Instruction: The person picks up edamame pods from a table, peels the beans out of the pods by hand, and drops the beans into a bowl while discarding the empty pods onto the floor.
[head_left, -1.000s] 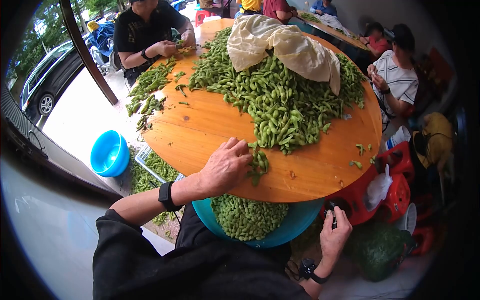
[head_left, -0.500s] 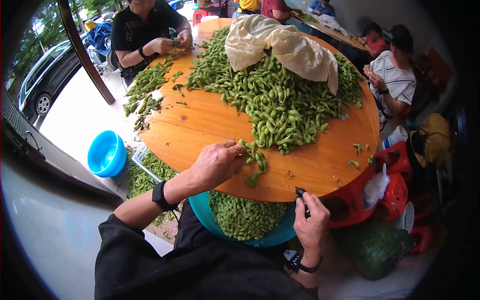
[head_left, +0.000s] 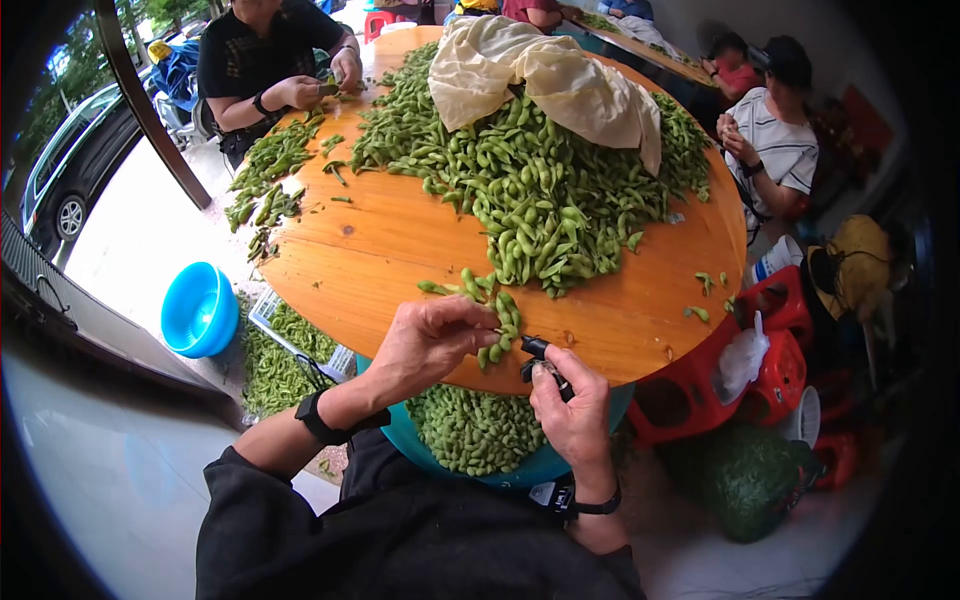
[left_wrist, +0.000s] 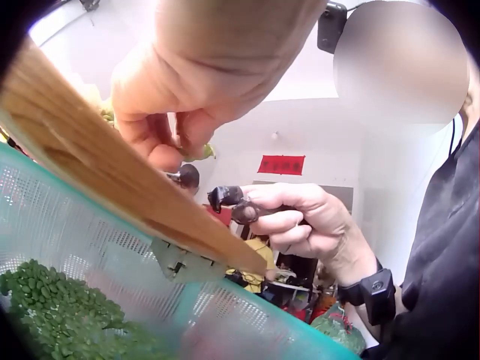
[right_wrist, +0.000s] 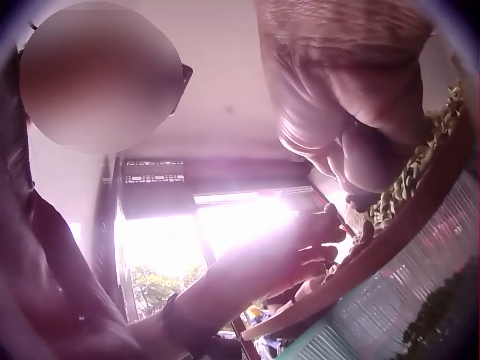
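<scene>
At the front edge of the round wooden table (head_left: pixel 390 240), the left hand (head_left: pixel 430 340) pinches a small bunch of green pods (head_left: pixel 505 320). Just right of it, the right hand (head_left: pixel 572 405) grips a small black tool (head_left: pixel 535 347), its tip close to the pods. In the left wrist view the right hand (left_wrist: pixel 300 217) has its fingers curled round the black tool (left_wrist: pixel 226 198), near the left hand's fingertips. A large heap of pods (head_left: pixel 540 190) lies behind, partly under a cream cloth (head_left: pixel 560 75).
Below the table edge stands a teal basket (head_left: pixel 400 440) of shelled beans (head_left: pixel 475 425). A blue basin (head_left: pixel 200 310) and a crate of pods (head_left: pixel 290 340) are on the floor at left. Red stools (head_left: pixel 690 395) stand at right. Another person (head_left: pixel 270 70) works across the table.
The right hand has moved up and left with the black tool to the table edge beside the left hand. The left hand has drawn the bunch of pods slightly closer to the edge.
</scene>
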